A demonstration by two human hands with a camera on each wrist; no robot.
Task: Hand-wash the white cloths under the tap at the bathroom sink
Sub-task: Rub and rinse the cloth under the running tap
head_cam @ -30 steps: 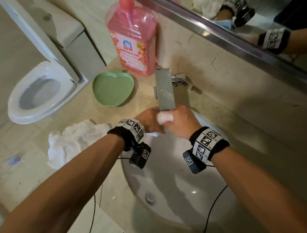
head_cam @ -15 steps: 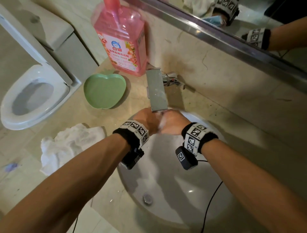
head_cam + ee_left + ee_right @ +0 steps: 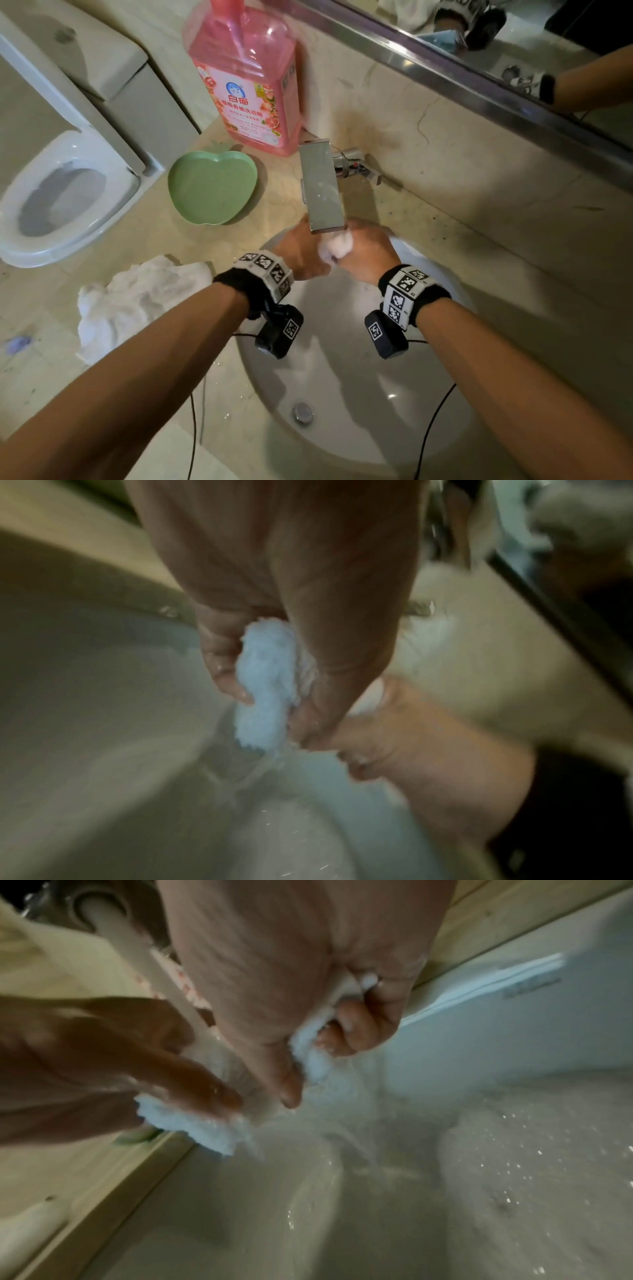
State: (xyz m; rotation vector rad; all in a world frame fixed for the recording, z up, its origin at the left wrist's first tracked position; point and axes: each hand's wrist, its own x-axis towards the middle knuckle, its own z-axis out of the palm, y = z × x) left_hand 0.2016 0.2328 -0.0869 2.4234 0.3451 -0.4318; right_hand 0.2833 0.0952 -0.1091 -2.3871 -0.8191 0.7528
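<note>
Sink basin white, drain at near side. Vs. half a sec ago: hands at same spot under the tap; white wad between them now shows plainly. L hand and R hand knuckle to knuckle, backs up, forearms converging from near edge. Both fists curled tight round one wet white cloth; water runs off it into basin. Second white cloth heaped on counter, left of sink. Green apple-shaped dish and pink detergent bottle far left.
</note>
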